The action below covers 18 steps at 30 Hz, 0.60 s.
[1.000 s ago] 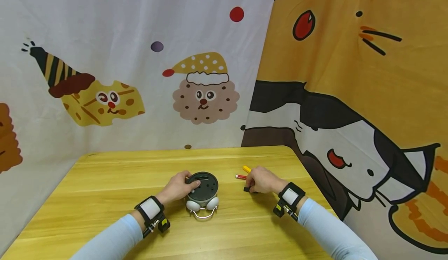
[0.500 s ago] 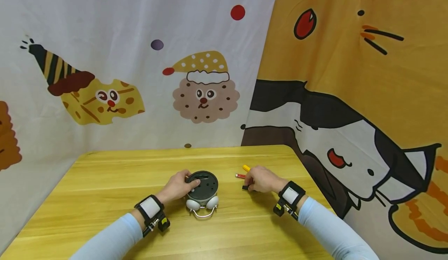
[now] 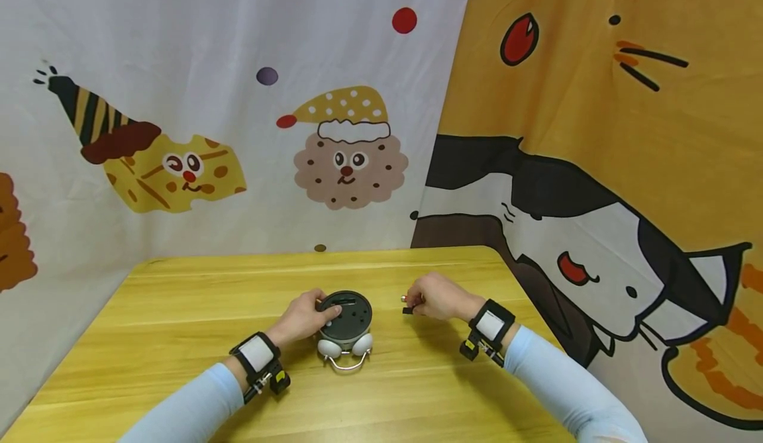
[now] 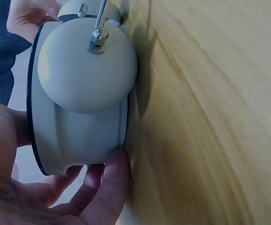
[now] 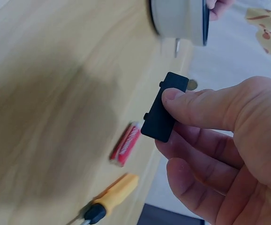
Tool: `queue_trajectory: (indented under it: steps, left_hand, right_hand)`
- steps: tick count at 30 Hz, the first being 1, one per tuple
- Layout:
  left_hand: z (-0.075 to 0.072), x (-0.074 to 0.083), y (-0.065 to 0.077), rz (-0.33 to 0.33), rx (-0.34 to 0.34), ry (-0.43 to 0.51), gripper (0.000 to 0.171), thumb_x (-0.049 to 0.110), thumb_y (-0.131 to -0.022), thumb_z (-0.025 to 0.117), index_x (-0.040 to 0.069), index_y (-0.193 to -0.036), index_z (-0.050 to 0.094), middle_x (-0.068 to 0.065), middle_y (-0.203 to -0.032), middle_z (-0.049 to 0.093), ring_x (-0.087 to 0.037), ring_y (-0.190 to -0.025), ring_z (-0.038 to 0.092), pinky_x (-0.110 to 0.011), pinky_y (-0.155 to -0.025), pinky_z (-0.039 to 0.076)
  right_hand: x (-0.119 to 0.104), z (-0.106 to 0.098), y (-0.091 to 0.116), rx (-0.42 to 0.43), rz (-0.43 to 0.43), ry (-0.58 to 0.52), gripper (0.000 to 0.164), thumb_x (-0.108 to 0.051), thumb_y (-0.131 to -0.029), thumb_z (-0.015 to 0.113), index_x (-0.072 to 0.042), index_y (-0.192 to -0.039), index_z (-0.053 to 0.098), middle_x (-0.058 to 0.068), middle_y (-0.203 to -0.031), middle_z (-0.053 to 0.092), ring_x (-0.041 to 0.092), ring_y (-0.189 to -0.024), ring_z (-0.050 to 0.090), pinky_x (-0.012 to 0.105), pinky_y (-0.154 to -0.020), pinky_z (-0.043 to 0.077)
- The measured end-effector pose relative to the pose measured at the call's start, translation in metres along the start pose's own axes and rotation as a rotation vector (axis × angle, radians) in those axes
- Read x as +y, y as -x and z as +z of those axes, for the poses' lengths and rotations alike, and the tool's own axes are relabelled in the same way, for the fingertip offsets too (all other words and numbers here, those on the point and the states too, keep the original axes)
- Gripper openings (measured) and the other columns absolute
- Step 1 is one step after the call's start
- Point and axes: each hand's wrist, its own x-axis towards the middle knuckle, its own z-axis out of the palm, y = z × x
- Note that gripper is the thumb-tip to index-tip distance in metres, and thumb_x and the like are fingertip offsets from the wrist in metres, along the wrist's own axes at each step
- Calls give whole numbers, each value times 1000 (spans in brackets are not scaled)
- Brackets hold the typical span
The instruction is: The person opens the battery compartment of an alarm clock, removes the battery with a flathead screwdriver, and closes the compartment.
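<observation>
A white alarm clock [image 3: 352,330] with a black back lies face down on the table, its two bells and handle towards me. My left hand [image 3: 299,318] grips the clock's left side, thumb on the back and fingers curled round the pale casing [image 4: 84,136] in the left wrist view. My right hand [image 3: 440,296], raised over the table right of the clock, pinches a small black battery cover [image 5: 156,119] with two tabs on one edge. An open slot [image 3: 342,302] shows in the clock's back; whether a battery sits inside I cannot tell.
On the wooden table [image 3: 208,310], a red battery [image 5: 126,144] and a yellow-handled screwdriver [image 5: 119,191] lie below the right hand, mostly hidden in the head view. A printed cloth [image 3: 226,46] hangs behind the table.
My right hand has lifted from the table and shifted slightly left with the battery cover, now hiding the screwdriver in the head view. The left hand and clock stay in place.
</observation>
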Motion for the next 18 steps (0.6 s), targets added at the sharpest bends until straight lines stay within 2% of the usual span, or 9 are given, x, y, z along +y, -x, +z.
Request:
queue_trajectory:
  steps: [6,14,18]
  left_hand:
    - [0,0,-1,7,-4,9,37,37,-106,78,4,-121,69,-12,-103,74,-18,-86,67,-30,-72,52]
    - [0,-1,-3,9,-7,-4,37,38,-106,78,4,-120,69,-12,-104,75,-18,-87,66,-31,-73,53]
    - [-1,1,0,10,-5,-12,39,38,-106,78,4,-121,69,-13,-105,75,-19,-88,66,-32,-73,52]
  right_hand:
    - [-8,-7,-7,4,-40,-8,14,-7,-92,91,-19,-95,85,-9,-87,78,0,-75,60,24,-73,54]
    - [-17,-16,-16,6,-23,-30,11,-9,-93,92,-17,-94,84,-9,-84,76,1,-74,60,23,-72,54]
    - [-20,-19,-20,16,-5,-48,15,-13,-92,94,-19,-90,81,-11,-81,74,0,-73,60,23,-72,54]
